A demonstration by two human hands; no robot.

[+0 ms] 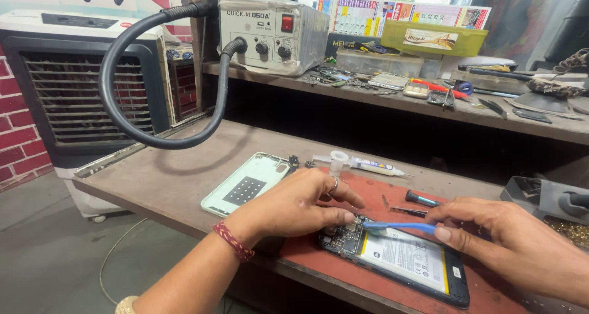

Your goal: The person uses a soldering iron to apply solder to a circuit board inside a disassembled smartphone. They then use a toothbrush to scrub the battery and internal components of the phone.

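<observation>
Your left hand (300,206) presses down on the opened phone (399,255) at its top end on the red mat (491,289). Your right hand (503,234) pinches blue tweezers (399,226) over its circuit board. The pale back cover (245,184) lies left of the phone, a syringe tube (374,165) behind it.

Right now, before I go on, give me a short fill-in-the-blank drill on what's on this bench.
1. The right hand holds a slim ____ plastic pry tool over the opened black phone.
2. The left hand presses down on the phone's ____ end, where the circuit board shows.
3. The pale green back cover lies to the ____ of the left hand.
4. The phone rests on a ____ mat.

Missing words: blue; top; left; red
</observation>
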